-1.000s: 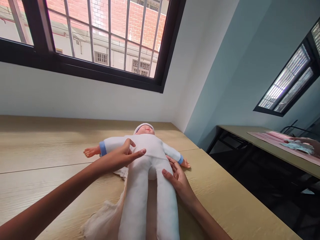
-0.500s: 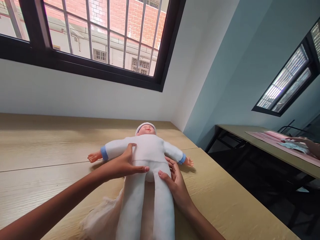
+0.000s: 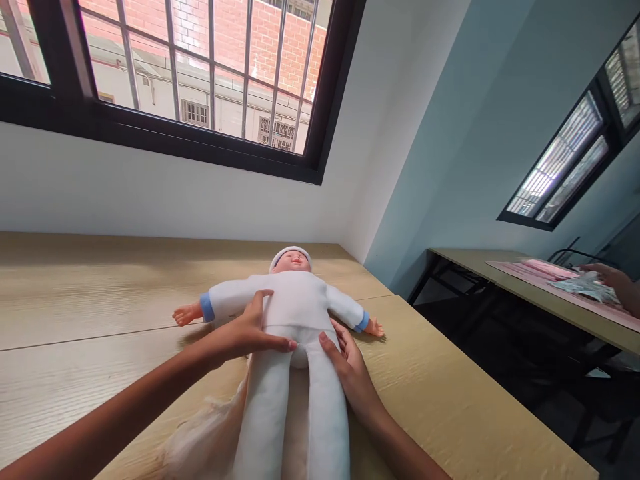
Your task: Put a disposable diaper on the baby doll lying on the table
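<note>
Feet out of my sight, the baby doll (image 3: 296, 307) is lying held by left hand (image 3: 250, 335) and right hand (image 3: 354, 368), fingers (image 3: 257, 307) spread, partly hidden.

Daylight is entering by the upper-left window (image 3: 197, 80), glare is whitening the upper-right window (image 3: 557, 160), and deep shadow is filling the lower right beneath the far table (image 3: 463, 257).

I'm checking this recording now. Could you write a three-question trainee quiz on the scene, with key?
1. True or false: the soft-bodied baby doll in white fabric with blue cuffs lies face up.
2. The person's bare right hand touches the doll's: A) hat, B) upper leg, C) face.
3. What colour is the flat sheet on the dark-legged table at right?

Key: 1. True; 2. B; 3. Pink.
</note>
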`<state>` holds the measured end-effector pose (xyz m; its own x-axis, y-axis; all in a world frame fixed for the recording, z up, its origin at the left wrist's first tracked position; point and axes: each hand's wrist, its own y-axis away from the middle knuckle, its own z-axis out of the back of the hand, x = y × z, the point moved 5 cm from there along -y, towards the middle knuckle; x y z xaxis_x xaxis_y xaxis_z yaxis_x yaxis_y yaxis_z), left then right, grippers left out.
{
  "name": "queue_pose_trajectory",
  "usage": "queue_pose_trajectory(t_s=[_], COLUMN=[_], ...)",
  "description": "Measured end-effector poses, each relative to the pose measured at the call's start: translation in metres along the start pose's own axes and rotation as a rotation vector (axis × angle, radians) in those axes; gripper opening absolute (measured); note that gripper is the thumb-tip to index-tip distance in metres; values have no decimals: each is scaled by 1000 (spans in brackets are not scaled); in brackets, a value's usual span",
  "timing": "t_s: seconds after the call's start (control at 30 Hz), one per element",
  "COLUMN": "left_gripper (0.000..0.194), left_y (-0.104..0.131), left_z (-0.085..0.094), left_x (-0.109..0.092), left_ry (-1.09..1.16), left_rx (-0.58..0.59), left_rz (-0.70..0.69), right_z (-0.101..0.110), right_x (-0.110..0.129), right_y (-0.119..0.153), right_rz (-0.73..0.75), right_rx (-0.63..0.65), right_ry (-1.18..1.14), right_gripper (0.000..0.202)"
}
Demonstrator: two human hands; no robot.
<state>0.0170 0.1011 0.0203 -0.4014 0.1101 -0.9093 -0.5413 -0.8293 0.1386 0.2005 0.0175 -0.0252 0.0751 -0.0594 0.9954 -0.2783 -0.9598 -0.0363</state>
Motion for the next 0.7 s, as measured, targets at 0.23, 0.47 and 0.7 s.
queue_pose_trajectory(t_s=[0.23,0.47,0.7], left_gripper=[121,118,123], left_y=[5,6,3], left_z=[-2,-2,0], left_x=[-3,-4,-2], left_ry=[58,78,53], left_rx=[121,130,87], left_rz=[148,118,106], right_z=[-3,-3,-2], right_x=[4,5,4], right_y=[2,3,3], right_rz=[-55,-55,-59], right_rx=[38,19,22], right_ry=[-18,3,3], right_gripper=[59,53,54])
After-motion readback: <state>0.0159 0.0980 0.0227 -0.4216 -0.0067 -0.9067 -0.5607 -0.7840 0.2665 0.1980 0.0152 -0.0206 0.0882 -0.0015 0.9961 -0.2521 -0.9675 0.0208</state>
